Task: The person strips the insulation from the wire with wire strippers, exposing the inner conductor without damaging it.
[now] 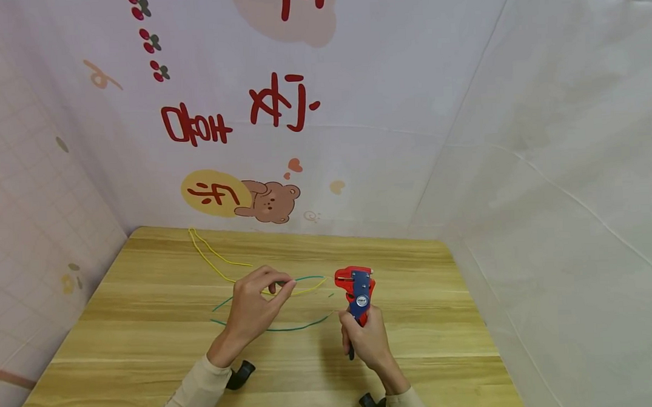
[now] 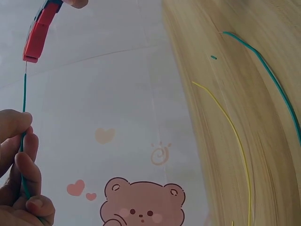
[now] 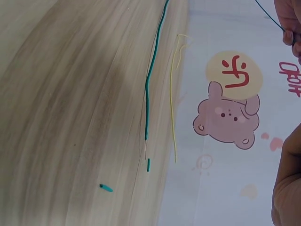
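Observation:
My left hand (image 1: 256,307) pinches a green wire (image 2: 24,92) between thumb and fingers, above the wooden table. Thin bare strand (image 2: 26,67) shows past the green covering, running up to the nose of a red and blue wire stripper (image 1: 358,290). My right hand (image 1: 369,340) grips the stripper's handles, partly hiding them. Whether the strand lies inside the tool's nose or just meets it, I cannot tell. Below the hands, a second green wire (image 3: 147,103) lies on the table, with bare strand at its end.
A yellow wire (image 1: 211,264) lies bent along the table's far side. Short green scraps of covering (image 3: 106,188) lie near the second wire's bare end. A printed wall cloth (image 1: 357,166) rises behind the table (image 1: 419,327), and a white cloth (image 1: 567,217) hangs at the right.

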Available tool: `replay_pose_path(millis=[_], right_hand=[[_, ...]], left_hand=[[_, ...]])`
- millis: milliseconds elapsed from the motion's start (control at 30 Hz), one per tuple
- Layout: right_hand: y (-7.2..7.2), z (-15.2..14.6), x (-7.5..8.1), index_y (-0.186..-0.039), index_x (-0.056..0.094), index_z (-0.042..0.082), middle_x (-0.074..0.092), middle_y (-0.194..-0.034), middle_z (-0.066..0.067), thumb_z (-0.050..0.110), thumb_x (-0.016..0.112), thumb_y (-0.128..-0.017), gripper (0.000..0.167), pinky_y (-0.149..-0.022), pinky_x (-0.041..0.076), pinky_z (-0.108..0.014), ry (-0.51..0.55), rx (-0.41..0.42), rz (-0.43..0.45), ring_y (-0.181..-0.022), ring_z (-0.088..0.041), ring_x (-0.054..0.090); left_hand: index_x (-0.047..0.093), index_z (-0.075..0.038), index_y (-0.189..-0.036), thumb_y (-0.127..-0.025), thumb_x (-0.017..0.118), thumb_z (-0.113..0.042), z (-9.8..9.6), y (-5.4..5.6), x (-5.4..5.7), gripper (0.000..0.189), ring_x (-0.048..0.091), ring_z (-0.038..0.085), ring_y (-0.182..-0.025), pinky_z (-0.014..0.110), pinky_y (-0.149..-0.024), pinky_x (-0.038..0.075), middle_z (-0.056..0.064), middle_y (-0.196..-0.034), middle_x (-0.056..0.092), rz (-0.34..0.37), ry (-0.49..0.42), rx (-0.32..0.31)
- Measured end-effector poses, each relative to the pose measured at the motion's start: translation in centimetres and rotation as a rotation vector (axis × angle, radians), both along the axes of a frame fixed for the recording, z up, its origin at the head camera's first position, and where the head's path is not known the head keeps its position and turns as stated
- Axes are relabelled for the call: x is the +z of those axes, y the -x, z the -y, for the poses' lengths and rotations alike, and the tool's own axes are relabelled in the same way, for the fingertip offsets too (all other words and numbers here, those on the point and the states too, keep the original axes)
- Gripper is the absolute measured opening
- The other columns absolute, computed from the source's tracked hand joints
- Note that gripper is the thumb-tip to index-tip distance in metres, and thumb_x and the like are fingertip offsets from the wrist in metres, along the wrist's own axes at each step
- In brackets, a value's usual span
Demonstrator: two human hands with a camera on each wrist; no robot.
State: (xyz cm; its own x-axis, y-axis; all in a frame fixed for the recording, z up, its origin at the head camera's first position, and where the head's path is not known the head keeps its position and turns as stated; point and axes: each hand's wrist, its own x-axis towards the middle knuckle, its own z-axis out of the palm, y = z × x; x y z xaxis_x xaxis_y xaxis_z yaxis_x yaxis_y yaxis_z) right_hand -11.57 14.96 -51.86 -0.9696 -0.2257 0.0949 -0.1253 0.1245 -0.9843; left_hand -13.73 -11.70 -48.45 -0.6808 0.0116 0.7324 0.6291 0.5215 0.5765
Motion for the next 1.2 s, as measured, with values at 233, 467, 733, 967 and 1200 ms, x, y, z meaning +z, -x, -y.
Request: replay_pose_path(millis=[233, 467, 733, 967, 1200], right_hand=[[0.0, -0.4, -0.1, -0.085, 0.062, -0.002, 0.058, -0.055, -0.027, 0.001, 0.062, -0.108, 0.023, -0.038, 0.051, -0.034, -0.005, -0.012, 0.021, -0.039, -0.016, 0.061], [0.1, -0.8, -0.3, -0.085, 0.062, -0.002, 0.059, -0.057, -0.028, 0.002, 0.063, -0.108, 0.023, -0.038, 0.051, -0.034, -0.010, -0.018, 0.022, -0.039, -0.015, 0.062], [0.1, -1.2, -0.3, -0.088, 0.064, 0.001, 0.060, -0.058, -0.029, 0.001, 0.063, -0.107, 0.019, -0.039, 0.052, -0.035, -0.003, -0.030, 0.020, -0.040, -0.015, 0.063], [0.1, -1.3, -0.3, -0.088, 0.064, -0.001, 0.060, -0.058, -0.028, 0.003, 0.064, -0.108, 0.021, -0.040, 0.054, -0.035, -0.010, -0.036, 0.022, -0.041, -0.014, 0.063], [0.2, -1.6, -0.4, -0.088, 0.063, -0.005, 0.061, -0.059, -0.028, 0.006, 0.066, -0.110, 0.024, -0.042, 0.054, -0.035, -0.011, -0.045, 0.036, -0.042, -0.014, 0.065]], left_hand=[[0.087, -0.013, -0.091, -0.089, 0.094, -0.004, -0.1, 0.0, -0.1, 0.012, 0.060, 0.009, -0.069, 0.021, -0.057, 0.044, -0.004, -0.082, 0.075, 0.007, 0.008, 0.006], [0.087, -0.013, -0.091, -0.089, 0.094, -0.003, -0.1, 0.1, -0.4, 0.012, 0.060, 0.010, -0.068, 0.016, -0.058, 0.041, -0.003, -0.081, 0.075, 0.019, 0.006, 0.006], [0.087, -0.013, -0.091, -0.089, 0.095, -0.005, -0.1, 0.3, -0.5, 0.012, 0.061, 0.010, -0.070, 0.023, -0.058, 0.047, -0.004, -0.083, 0.076, 0.034, 0.007, -0.002], [0.087, -0.015, -0.092, -0.089, 0.094, -0.002, -0.2, 0.3, -0.5, 0.014, 0.062, 0.012, -0.069, 0.015, -0.060, 0.043, -0.003, -0.083, 0.077, 0.013, -0.003, -0.009], [0.087, -0.014, -0.092, -0.090, 0.094, -0.002, -0.2, 0.2, -0.6, 0.014, 0.061, 0.011, -0.068, 0.016, -0.059, 0.042, -0.003, -0.083, 0.076, 0.018, -0.002, -0.007]])
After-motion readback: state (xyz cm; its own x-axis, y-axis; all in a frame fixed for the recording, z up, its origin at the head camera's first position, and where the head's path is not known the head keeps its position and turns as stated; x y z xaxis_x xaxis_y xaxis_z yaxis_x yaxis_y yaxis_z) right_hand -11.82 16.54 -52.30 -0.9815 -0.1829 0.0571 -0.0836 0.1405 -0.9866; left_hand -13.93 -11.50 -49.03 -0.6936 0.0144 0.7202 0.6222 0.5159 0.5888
